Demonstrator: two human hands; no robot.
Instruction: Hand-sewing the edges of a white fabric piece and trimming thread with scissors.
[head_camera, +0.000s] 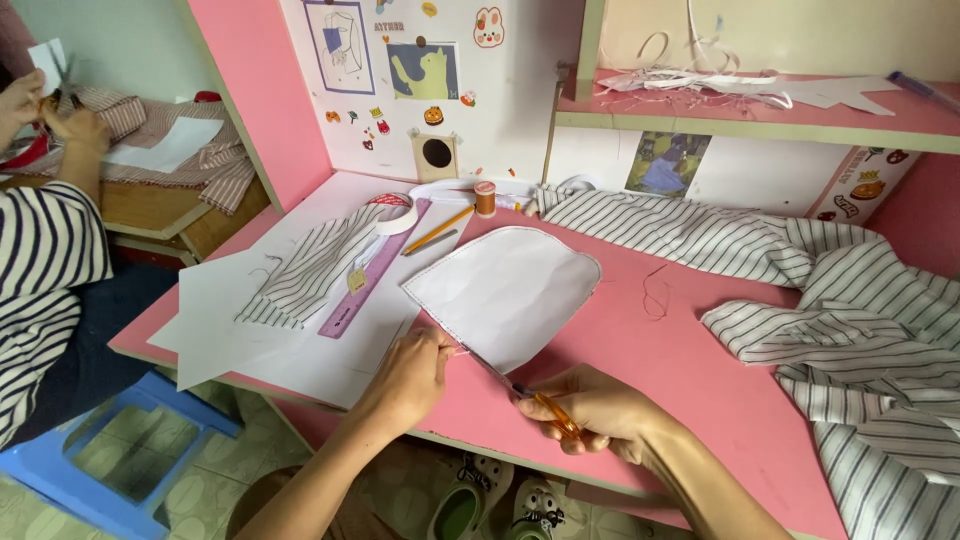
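One long, rumpled grey-and-white striped cloth (860, 330) sprawled over the smooth pink desk (700, 380). On the desk near me lay one flat white fabric piece with a rounded end and stitched edge (510, 290), its long axis running from me toward the far right. My left hand (410, 375) pinched its near corner; my right hand (600, 410) gripped slim orange-handled scissors (525, 392), blades pointing left into that edge.

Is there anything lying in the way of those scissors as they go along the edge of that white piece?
Nothing visible does. The scissors in the right hand already meet the lower edge of the white fabric piece, which the left hand pins down. The purple ruler, pencil and striped fabric lie off to the sides.
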